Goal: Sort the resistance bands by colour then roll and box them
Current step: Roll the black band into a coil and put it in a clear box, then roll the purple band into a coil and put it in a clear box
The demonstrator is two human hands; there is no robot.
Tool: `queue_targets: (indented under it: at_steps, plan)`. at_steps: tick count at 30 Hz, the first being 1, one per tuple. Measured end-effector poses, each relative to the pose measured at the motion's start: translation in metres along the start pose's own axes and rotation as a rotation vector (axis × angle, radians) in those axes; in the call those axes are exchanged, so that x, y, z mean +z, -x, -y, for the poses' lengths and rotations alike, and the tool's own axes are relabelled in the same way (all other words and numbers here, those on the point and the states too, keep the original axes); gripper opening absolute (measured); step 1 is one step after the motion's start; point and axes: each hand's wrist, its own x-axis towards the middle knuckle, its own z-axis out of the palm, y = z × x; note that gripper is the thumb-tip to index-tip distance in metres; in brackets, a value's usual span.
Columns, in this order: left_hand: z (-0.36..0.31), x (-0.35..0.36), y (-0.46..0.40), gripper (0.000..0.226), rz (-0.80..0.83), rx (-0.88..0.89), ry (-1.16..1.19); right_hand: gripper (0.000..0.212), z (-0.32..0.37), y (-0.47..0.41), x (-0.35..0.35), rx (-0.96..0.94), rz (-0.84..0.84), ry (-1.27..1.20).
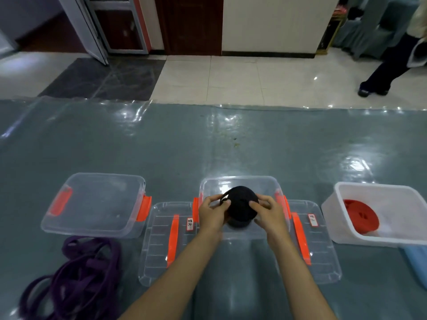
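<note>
A rolled black resistance band (pixel 240 205) is held over the middle clear box (pixel 240 181). My left hand (pixel 213 212) grips its left side and my right hand (pixel 269 214) grips its right side, fingers curled on the roll. A loose end sticks out at the roll's upper left. A second clear box (pixel 97 204) with orange latches stands at the left. Loose purple bands (pixel 78 280) lie piled in front of it. A rolled red band (pixel 360 215) lies in the white box (pixel 381 213) at the right.
Two clear lids with orange handles and small labels lie flat, one (pixel 166 245) left of my arms and one (pixel 309 245) right. The table carries a grey-blue cover under clear plastic. A person's legs (pixel 383 70) stand on the tiled floor at the far right.
</note>
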Motion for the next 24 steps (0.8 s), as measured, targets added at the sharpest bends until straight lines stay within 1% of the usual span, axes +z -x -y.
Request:
queue_targets:
  at_steps: [3, 5, 7, 12, 15, 18, 21, 24]
  plan:
    - [0.015, 0.006, -0.032, 0.024, -0.048, -0.012, -0.102, 0.032, -0.006, -0.026, -0.008, 0.044, 0.09, 0.259]
    - [0.023, 0.012, -0.049, 0.024, -0.073, -0.01, -0.196, 0.026, -0.012, -0.041, -0.01, 0.055, 0.147, 0.339]
    - [0.03, 0.017, -0.067, 0.024, -0.094, -0.016, -0.295, 0.022, -0.018, -0.053, -0.009, 0.074, 0.196, 0.38]
    - [0.045, 0.024, -0.103, 0.024, -0.148, -0.024, -0.436, 0.024, -0.028, -0.075, -0.006, 0.113, 0.263, 0.497]
    - [0.054, 0.026, -0.114, 0.023, -0.161, -0.038, -0.481, 0.026, -0.035, -0.083, -0.004, 0.166, 0.283, 0.529]
    - [0.06, 0.024, -0.12, 0.023, -0.169, -0.044, -0.524, 0.026, -0.039, -0.091, -0.003, 0.175, 0.293, 0.583]
    - [0.056, 0.023, -0.121, 0.025, -0.13, -0.023, -0.627, 0.026, -0.036, -0.092, -0.004, 0.153, 0.322, 0.697]
    - [0.043, 0.022, -0.112, 0.04, -0.017, 0.002, -0.829, 0.026, -0.028, -0.082, -0.006, 0.031, 0.304, 0.794]
